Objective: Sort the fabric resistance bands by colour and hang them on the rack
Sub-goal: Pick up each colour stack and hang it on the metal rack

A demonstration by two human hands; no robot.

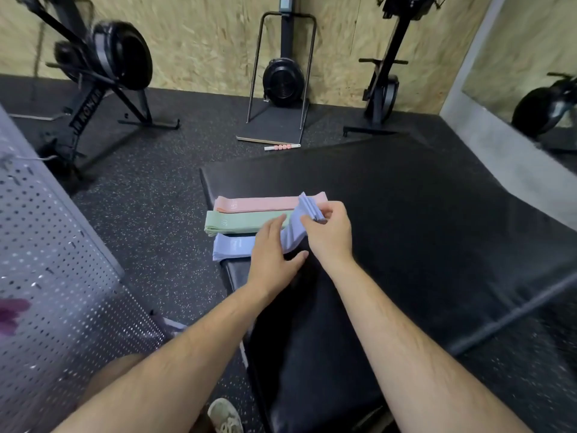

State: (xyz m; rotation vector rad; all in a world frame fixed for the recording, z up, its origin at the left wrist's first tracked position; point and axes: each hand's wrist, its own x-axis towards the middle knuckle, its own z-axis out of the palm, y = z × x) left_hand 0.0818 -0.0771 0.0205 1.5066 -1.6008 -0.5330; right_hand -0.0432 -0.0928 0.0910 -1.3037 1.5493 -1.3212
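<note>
Lilac cloth runs between the person's two hands. The lilac bands [232, 248] lie in a flat stack at the edge of a black padded mat [406, 229], with one end lifted and folded into a thick wad. The right hand [327, 232] pinches that wad between thumb and curled fingers, just above the mat. The left hand [270, 254] lies flat on the middle of the same stack. Its fingers are straight, its thumb is spread toward the right wrist, and it grips nothing. The stack's free end sticks out to the left of that hand, with pale print too blurred to read.

Just past the left fingertips lie the green bands [237, 221], a flat soft strip against the lilac stack. Beyond them are the pink bands [265, 204], side by side with the green. The raised lilac wad overlaps the pink strip's right end. All three look like matte woven cloth with rounded, folded ends.

The mat is smooth and faintly shiny, creased to the right of the right forearm. The floor [150, 198] around it is black rubber flecked with white. Left of the left forearm stands a grey pegboard rack [56, 245], sheet metal with rows of small holes and a few short pegs. Something purple low on it is blurred.

Under the left forearm a pale laced shoe [226, 415] shows. Far beyond the hands, black exercise machines [282, 78] with round housings stand against a chipboard wall [203, 42]. A thin white stick [282, 147] strung with pink beads lies on the floor.
</note>
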